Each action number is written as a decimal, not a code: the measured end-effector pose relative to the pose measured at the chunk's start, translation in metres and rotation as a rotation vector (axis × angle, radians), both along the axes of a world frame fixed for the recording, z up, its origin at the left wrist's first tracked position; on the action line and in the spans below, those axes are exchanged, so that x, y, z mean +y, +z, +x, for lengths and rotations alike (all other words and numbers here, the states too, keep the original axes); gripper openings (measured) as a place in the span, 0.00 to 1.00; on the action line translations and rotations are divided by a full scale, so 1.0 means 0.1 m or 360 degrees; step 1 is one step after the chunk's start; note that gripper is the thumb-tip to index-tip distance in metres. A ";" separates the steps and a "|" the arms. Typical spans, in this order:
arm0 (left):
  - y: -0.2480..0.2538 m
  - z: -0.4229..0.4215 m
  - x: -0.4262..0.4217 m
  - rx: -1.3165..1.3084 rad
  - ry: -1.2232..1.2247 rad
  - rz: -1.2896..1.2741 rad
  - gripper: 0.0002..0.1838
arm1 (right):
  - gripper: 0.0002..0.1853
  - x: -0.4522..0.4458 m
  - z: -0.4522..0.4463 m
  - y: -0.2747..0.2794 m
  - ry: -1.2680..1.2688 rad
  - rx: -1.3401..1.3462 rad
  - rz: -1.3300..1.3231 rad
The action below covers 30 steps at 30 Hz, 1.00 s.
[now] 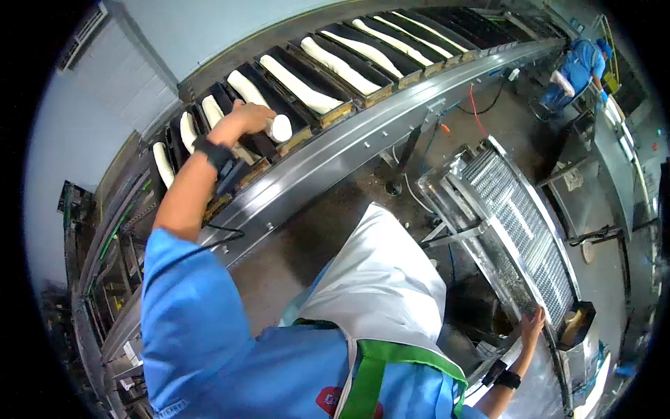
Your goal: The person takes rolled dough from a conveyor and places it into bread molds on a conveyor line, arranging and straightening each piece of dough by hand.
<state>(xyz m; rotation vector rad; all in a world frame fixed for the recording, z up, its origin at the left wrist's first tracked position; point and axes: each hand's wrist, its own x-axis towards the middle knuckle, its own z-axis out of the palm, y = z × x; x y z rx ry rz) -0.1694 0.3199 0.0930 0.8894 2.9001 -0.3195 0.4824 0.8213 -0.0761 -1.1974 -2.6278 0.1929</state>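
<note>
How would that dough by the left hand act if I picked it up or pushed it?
The dough at the left hand would probably flop: it looks soft, and nearby strips lie in gentle curves. Pushed, it might roll a bit, because its end looks round, though narrow pans like these would likely stop it.

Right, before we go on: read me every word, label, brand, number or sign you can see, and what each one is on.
Readable texts: none.
Red badge on the blue shirt: pale marks, too small and blurred to read.
Pans on the line: no lettering visible.
Black wristbands: no lettering I can make out.
White apron: no lettering visible.
</note>
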 end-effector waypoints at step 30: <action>0.33 1.10 0.53 0.0302 0.0198 0.0545 0.15 | 0.26 0.89 -1.13 0.97 -0.0080 -0.0061 0.0038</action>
